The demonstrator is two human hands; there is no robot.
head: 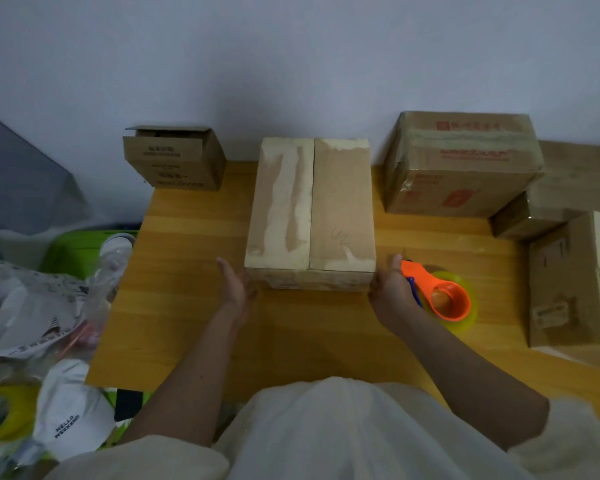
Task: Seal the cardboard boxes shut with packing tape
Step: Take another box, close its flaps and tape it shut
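Observation:
A tall cardboard box (pixel 310 209) stands in the middle of the wooden table (pixel 187 306), its two top flaps folded down with an untaped seam between them. My left hand (pixel 234 284) is flat against the box's lower left corner, fingers straight. My right hand (pixel 390 289) touches the lower right corner, fingers loosely curled. Just right of that hand lies an orange tape dispenser (pixel 444 296) with a yellowish tape roll, on the table.
A small open-topped box (pixel 174 161) stands at the back left. A large taped box (pixel 461 164) sits back right, with more boxes (pixel 568 278) stacked along the right edge. Left of the table lie a white cap (pixel 70 414), plastic bags, a bottle and another tape roll (pixel 0 414).

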